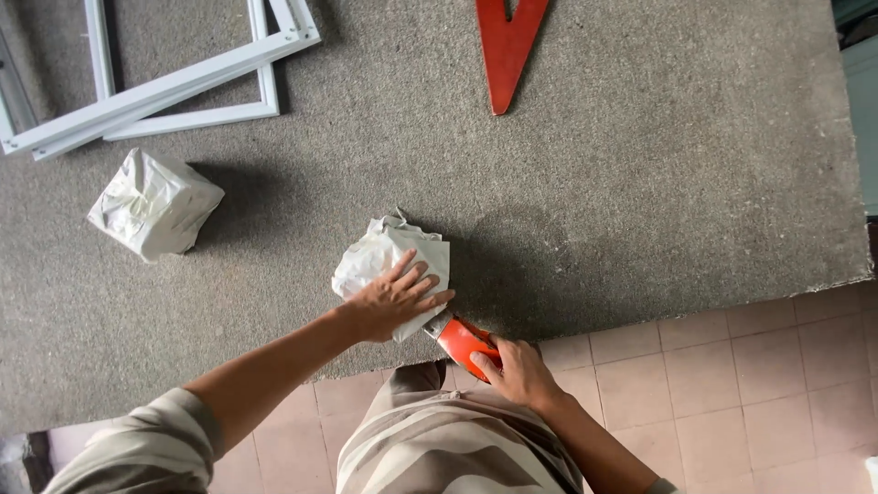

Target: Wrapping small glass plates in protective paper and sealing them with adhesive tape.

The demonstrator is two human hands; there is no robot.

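Two bare arms reach forward over a grey carpeted worktop (640, 183). Left hand (395, 300) lies flat, fingers spread, pressing a white plastic-wrapped bundle (389, 254) near centre. Right hand (519, 370), at five o'clock from it, is clenched around an orange-handled tool (462, 340) pointing at the bundle. Pink floor tiles (732, 384) lie below.
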